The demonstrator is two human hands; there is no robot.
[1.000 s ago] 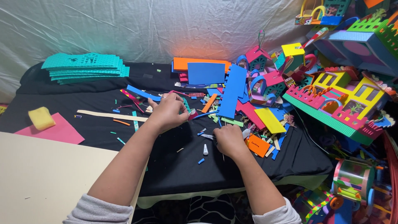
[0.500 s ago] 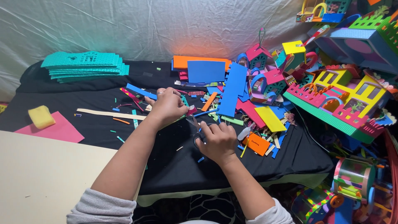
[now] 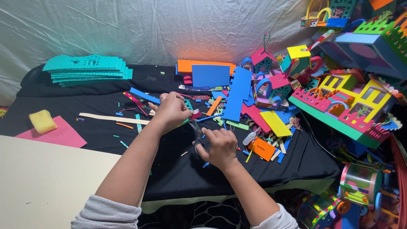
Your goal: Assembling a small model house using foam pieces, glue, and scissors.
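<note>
My left hand (image 3: 170, 111) is closed around a small foam piece with a pink-red end (image 3: 195, 115), held just above the black cloth (image 3: 169, 165). My right hand (image 3: 218, 146) grips a pair of scissors (image 3: 197, 132); the blades point up toward the pink-red foam piece. Both hands are close together in the middle of the cloth, among loose foam strips and scraps.
Teal foam sheets (image 3: 87, 68) are stacked at the back left. A pink sheet (image 3: 59, 135) and a yellow sponge (image 3: 42, 121) lie at left. Blue (image 3: 238, 93), orange (image 3: 263, 149) and yellow (image 3: 275, 123) foam pieces lie at centre right. Colourful foam houses (image 3: 343, 101) crowd the right side.
My right hand has picked up the scissors from the cloth and brought them up toward the piece in my left hand. My left hand has stayed almost in place.
</note>
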